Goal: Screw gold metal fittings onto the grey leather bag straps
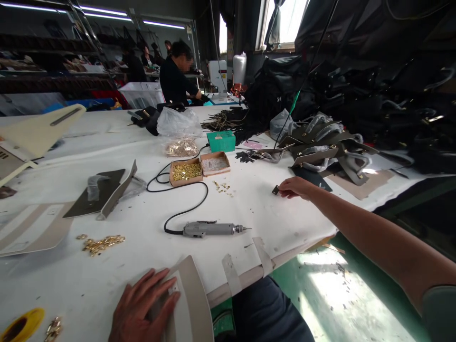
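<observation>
My left hand [144, 304] lies with its fingers stretched out over a beige bag panel [194, 294] at the table's near edge. A pale strip runs along the panel, and my fingertips touch a small mark on it. Out to the right, my right hand [294, 187] pinches a small dark rectangular piece [275, 190] just over the white table. Between the two hands lies a grey electric screwdriver [213, 229], its bit pointing right. Gold metal fittings [101, 244] are heaped left of it. Loose small gold parts [223, 186] are scattered beyond the screwdriver.
A box of gold screws or studs [186, 172] stands behind the black cord [185, 213]. Dark bag panels with wrapped handles [317, 147] pile up at the right; another panel [107, 190] stands left. Yellow tape [23, 325] sits front left. A person [176, 76] works across the table.
</observation>
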### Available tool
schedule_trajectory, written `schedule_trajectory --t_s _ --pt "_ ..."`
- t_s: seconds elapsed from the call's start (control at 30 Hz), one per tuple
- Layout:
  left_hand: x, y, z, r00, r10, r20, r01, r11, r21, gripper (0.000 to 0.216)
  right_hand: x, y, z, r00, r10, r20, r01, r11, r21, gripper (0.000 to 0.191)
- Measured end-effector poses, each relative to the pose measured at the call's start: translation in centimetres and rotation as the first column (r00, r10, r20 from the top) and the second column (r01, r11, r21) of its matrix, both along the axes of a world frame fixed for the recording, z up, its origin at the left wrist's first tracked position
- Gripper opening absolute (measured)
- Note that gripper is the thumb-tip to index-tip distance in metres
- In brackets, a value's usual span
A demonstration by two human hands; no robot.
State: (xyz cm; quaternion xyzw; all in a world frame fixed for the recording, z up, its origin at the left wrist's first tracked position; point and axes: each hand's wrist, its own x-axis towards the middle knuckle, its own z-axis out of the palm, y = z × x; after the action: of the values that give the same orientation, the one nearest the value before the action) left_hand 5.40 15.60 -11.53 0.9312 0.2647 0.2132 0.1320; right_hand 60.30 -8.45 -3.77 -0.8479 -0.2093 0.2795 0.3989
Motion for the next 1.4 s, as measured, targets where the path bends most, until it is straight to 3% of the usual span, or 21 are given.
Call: schedule_trajectory --t_s 0.17,0.27,0.37,0.47,0.6,0.7,0.87,1.03,1.23,1.4 --pt "0.1 -0.3 0.3 1.0 0.021 -0.003 -0.021 0.999 -0.031 0.03 1.7 8.0 0.8 0.984 -0.18 0.002 0.176 0.966 0.189 0.02" --pt "0.4 -0.9 0.9 1.0 0.029 0.011 -0.029 0.998 -0.058 0.03 1.4 9.1 0.9 0.977 -0.21 0.042 0.196 0.957 0.215 0.024" --pt "0.7 -1.4 1.5 0.999 0.032 0.008 -0.031 0.996 -0.082 0.03 -0.7 6.5 0.7 0.982 -0.16 0.1 0.142 0.975 0.168 0.022" --pt "0.9 -1.8 2.0 0.999 0.034 0.003 -0.033 0.994 -0.1 0.03 -3.7 1.7 0.0 0.979 -0.058 0.195 0.049 0.997 0.052 0.02" --pt "1.1 -2.2 2.4 0.999 0.038 0.022 -0.036 0.995 -0.095 0.029 -8.0 -4.7 -1.5 0.91 0.133 0.392 -0.064 0.981 -0.183 0.028" --pt "1.2 -2.4 2.5 0.999 0.027 0.043 -0.023 0.995 -0.094 0.028 -10.5 -7.2 -2.7 0.864 0.143 0.482 -0.043 0.976 -0.212 0.029" --pt "1.3 -2.8 2.8 0.998 0.046 0.052 -0.039 0.992 -0.116 0.023 -11.8 -7.3 -3.5 0.812 0.161 0.562 -0.036 0.973 -0.227 0.029" --pt "1.3 -3.9 3.7 0.995 0.092 0.027 -0.085 0.977 -0.195 0.018 -11.2 -7.3 -3.7 0.842 0.169 0.513 0.003 0.948 -0.317 0.028" --pt "1.2 -4.1 3.9 0.994 0.105 0.019 -0.098 0.967 -0.235 0.018 -9.8 -6.6 -3.3 0.869 0.226 0.441 -0.052 0.927 -0.372 0.017" --pt "1.1 -3.9 3.6 0.996 0.092 0.016 -0.086 0.971 -0.222 0.018 -9.2 -5.8 -2.8 0.838 0.312 0.447 -0.097 0.892 -0.441 0.019"
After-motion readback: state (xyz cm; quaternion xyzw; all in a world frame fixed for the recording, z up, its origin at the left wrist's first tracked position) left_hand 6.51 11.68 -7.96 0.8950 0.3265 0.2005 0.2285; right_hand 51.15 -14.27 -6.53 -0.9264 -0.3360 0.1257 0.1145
